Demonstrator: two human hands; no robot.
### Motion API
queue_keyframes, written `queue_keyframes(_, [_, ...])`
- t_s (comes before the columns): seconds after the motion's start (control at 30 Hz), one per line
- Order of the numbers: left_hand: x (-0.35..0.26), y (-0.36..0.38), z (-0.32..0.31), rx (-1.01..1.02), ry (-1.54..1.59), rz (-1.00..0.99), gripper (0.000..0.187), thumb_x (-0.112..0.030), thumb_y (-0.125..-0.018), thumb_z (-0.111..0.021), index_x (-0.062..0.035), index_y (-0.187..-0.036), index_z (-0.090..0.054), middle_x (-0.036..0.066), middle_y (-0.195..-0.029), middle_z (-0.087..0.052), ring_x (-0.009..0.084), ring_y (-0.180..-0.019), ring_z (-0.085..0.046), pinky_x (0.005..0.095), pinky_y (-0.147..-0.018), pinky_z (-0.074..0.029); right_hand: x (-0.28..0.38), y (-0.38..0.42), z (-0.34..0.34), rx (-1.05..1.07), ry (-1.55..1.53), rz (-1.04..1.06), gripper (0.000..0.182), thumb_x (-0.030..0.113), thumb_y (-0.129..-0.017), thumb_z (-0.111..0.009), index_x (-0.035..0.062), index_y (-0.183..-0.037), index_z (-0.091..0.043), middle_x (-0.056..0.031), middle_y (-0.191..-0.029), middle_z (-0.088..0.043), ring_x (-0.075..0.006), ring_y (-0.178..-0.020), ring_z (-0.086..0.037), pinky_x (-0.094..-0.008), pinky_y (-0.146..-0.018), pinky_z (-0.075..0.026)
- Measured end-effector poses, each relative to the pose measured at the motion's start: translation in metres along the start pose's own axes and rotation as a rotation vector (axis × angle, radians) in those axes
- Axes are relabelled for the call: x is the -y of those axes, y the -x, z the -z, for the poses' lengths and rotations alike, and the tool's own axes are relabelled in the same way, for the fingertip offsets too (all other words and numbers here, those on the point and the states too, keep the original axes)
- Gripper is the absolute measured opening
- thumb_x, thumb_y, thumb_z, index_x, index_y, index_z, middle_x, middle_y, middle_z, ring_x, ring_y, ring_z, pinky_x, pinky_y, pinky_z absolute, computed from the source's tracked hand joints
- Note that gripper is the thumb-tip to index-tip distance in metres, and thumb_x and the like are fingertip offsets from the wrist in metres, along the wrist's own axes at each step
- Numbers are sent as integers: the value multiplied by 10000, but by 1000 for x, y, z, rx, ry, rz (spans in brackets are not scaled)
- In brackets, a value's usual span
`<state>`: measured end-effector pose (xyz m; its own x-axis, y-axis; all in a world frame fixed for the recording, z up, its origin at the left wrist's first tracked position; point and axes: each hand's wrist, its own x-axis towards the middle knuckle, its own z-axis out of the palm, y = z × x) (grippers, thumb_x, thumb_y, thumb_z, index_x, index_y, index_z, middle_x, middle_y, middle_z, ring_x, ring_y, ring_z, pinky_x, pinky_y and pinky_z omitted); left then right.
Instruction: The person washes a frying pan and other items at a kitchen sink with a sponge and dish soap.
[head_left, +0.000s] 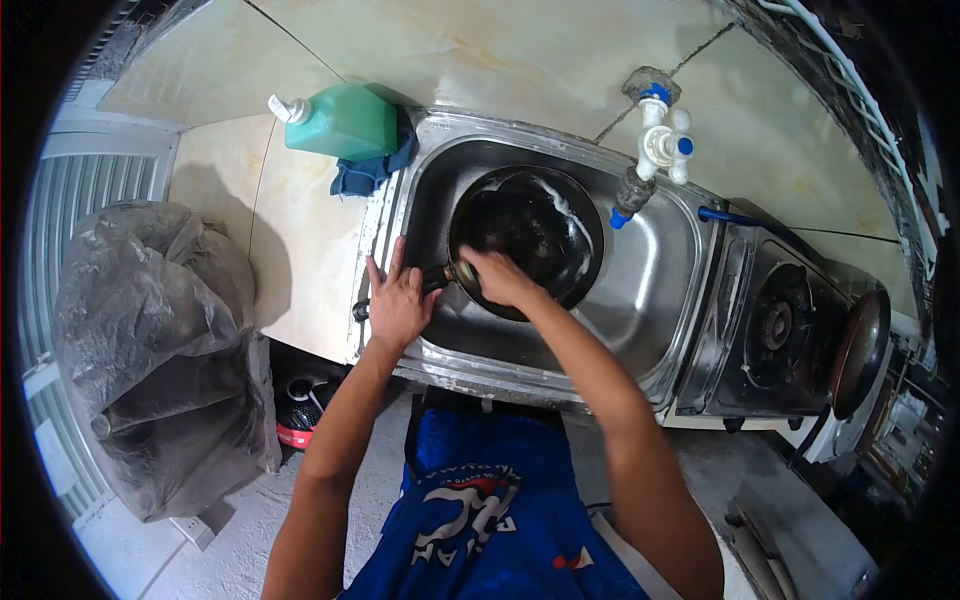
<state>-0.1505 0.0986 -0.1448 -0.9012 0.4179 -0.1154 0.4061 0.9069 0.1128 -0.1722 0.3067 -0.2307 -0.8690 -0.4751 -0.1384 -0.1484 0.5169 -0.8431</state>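
A dark round frying pan (540,235) lies in the steel sink (650,290), with white suds along its inner wall. Its black handle (436,278) points left over the sink's rim. My left hand (400,305) rests over this handle, two fingers stretched out and the others bent around it. At the pan's left side, near the handle joint, my right hand (500,280) is closed with its fingers down against the inner wall. Something small and yellowish shows by those fingers; blur hides what it is.
A green bottle (345,122) with a white cap stands on a blue cloth (366,172) left of the sink. A white tap (657,148) juts over the basin. To the right is a gas stove (775,325) with another pan (860,353). A plastic-covered object (150,330) stands left.
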Motion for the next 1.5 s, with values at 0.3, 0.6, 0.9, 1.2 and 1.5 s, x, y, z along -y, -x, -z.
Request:
queue_keyframes(0.3, [-1,-4,0,49,-21,6,361,-373,-899,-581,-18,-962,-568,212,-1124,-623,282,-1477,-124,699,-1080,-138,-79,-7,80,-359,488,-228,472,-69,-768,-559,95,-1206,-501,-222,-1091,-597,-409,-1072,-557,-481,-924,-455])
queue_keyframes(0.6, [1,-5,3,37,-19,-19,365,-382,-887,-594,-25,-959,-570,213,-1113,-633,289,-1469,-162,704,-1067,-162,-33,39,15,211,-9,-115,313,-23,-743,-559,135,-1013,-563,-185,-853,-646,-424,-848,-625,-506,-712,-478])
queue_keyframes(0.9, [2,-14,2,9,-72,-29,365,-379,-869,-618,-27,-951,-569,200,-1081,-634,284,-1467,-165,715,-1052,-183,-53,-41,44,-321,220,-368,470,55,-786,-647,43,-1199,-423,-270,-836,-643,-455,-812,-636,-539,-705,-502])
queue_keyframes(1.2, [8,-14,0,36,-26,-45,355,-375,-854,-639,-37,-946,-582,151,-1020,-636,283,-1463,-178,715,-1051,-192,-76,72,73,304,356,-371,412,30,-673,-688,130,-1065,-612,-182,-966,-681,-364,-939,-661,-474,-828,-507])
queue_keyframes(1.5, [6,-19,2,48,-24,-13,365,-373,-843,-654,-36,-967,-586,166,-1071,-637,268,-1470,-159,708,-1051,-196,-28,-68,-1,-475,-420,-245,518,164,-802,-635,33,-1221,-360,-301,-1009,-610,-483,-967,-591,-506,-814,-470])
